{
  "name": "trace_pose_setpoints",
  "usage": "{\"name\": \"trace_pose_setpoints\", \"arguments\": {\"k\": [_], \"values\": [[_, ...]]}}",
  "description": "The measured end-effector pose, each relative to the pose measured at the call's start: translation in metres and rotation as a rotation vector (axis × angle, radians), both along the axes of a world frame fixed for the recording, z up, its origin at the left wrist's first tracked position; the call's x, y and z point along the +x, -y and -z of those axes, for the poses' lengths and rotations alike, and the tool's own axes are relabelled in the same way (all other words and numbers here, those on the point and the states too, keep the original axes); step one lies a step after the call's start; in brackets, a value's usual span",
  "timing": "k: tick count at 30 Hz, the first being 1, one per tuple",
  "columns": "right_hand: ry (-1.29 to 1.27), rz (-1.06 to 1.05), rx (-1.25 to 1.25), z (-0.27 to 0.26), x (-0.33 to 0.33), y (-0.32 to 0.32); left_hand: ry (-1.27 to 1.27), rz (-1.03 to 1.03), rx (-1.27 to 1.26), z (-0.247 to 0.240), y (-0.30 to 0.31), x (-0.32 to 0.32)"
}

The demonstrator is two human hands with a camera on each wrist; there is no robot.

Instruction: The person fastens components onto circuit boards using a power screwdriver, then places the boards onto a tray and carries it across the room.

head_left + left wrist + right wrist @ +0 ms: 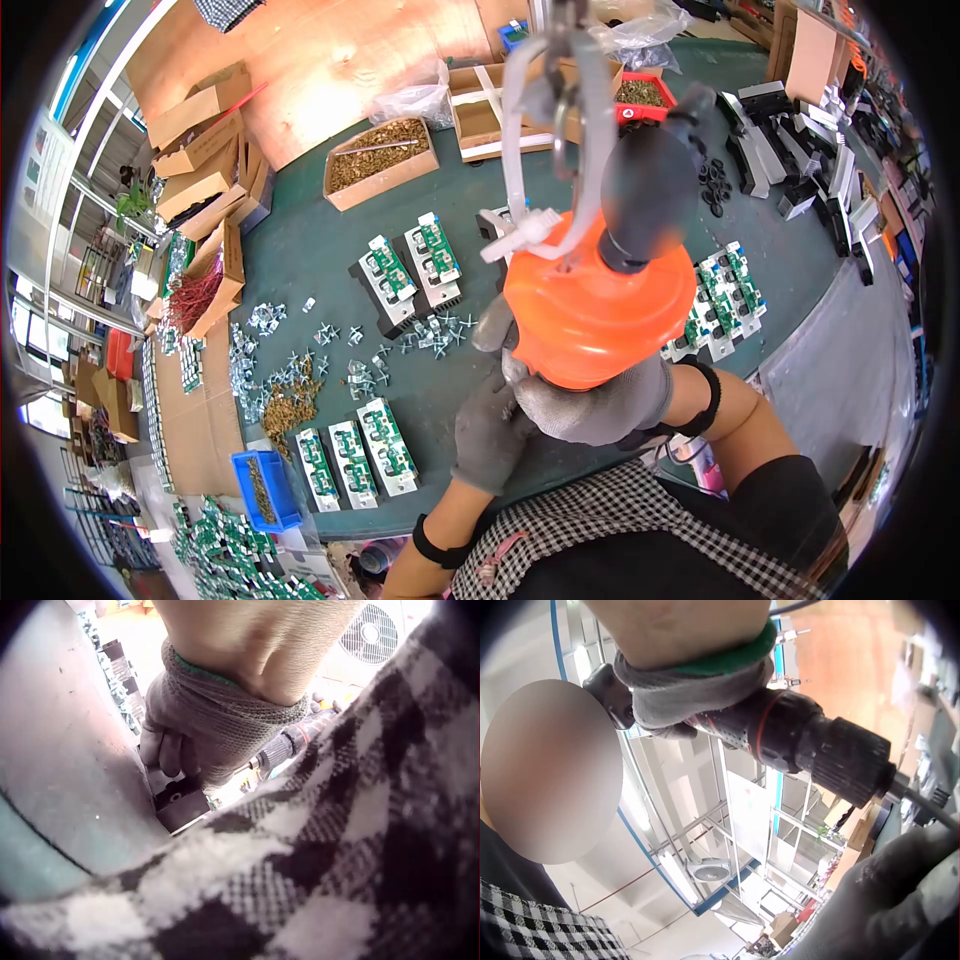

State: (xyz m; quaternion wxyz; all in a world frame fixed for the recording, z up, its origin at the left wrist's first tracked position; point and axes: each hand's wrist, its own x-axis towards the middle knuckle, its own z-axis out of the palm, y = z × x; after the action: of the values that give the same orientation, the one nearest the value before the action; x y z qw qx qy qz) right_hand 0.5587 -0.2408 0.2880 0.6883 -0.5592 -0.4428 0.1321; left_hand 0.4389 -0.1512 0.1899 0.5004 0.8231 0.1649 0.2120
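My right hand, in a grey glove, grips a dark electric screwdriver. In the right wrist view its long bit reaches down beside my gloved left hand. Curled fingers of that left hand hold a black heat sink at the table, in the left wrist view. The screwdriver's tip is hidden behind the left hand. An orange tool balancer hangs from a hook and covers much of the work in the head view.
Finished-looking heat sinks with green boards stand left, with more boards at right. Loose clips and brass screws lie on the green table. A screw-filled box, a red bin and a blue bin stand around.
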Motion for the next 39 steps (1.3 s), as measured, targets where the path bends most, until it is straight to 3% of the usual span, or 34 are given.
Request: {"name": "trace_pose_setpoints", "arguments": {"k": [2,6,7,9,10,12,17,24,39], "values": [[0.116,-0.039,0.032,-0.004,0.007,0.0,0.049,-0.033,0.019,-0.007,0.004,0.002],[-0.072,-0.052,0.132,-0.01,0.007,-0.008,-0.056,0.033,0.337,0.0,-0.001,-0.007],[-0.071,-0.047,0.134,-0.013,0.009,-0.007,-0.116,0.036,0.215,0.0,-0.004,-0.009],[0.171,-0.056,0.067,-0.031,0.03,0.002,-0.233,0.044,-0.029,-0.006,-0.014,-0.01],[0.222,0.006,0.077,-0.027,0.033,-0.001,-0.198,0.026,-0.035,-0.005,-0.021,-0.007],[0.24,0.119,0.063,-0.016,0.038,-0.004,-0.138,0.005,0.166,-0.005,-0.032,0.002],[0.235,0.085,0.071,-0.006,0.046,-0.009,-0.165,0.043,0.441,-0.008,-0.033,0.026],[0.202,0.004,0.046,0.0,0.043,-0.013,-0.097,-0.047,0.35,0.002,-0.029,0.032],[0.26,0.038,-0.073,0.008,0.039,-0.009,-0.084,-0.086,0.225,-0.002,-0.027,0.033]]}}
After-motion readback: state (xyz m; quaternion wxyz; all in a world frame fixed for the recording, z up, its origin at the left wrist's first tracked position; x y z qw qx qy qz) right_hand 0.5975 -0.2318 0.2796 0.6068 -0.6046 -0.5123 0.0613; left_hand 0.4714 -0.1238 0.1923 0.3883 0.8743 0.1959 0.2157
